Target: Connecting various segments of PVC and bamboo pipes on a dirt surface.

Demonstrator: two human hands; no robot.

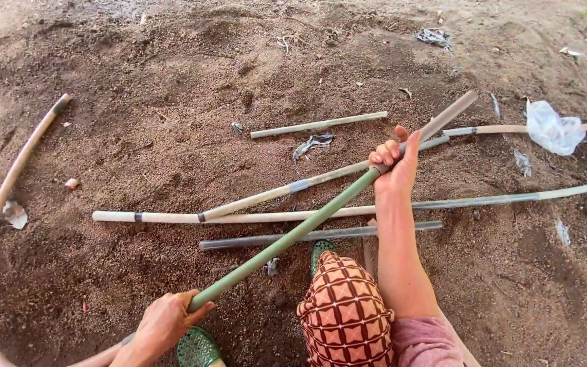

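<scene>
Patterned brown knee [345, 312] steady, my left hand [163, 325] and right hand [394, 160] both clench the long green plastic pipe [287, 238]; I'd keep wrists firm, pressure even.

Light: soft, even daylight, moderately bright.
Shadows: faint, diffuse.
Glare: none.
Focus: sharp centre.
Edges: wide-angle bending, slight softness.

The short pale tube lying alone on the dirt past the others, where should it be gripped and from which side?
Grip the short pale tube near its middle, coming from above. It lies flat and straight on the soil, with nothing touching it, so fingers could probably close across its narrow width.
</scene>
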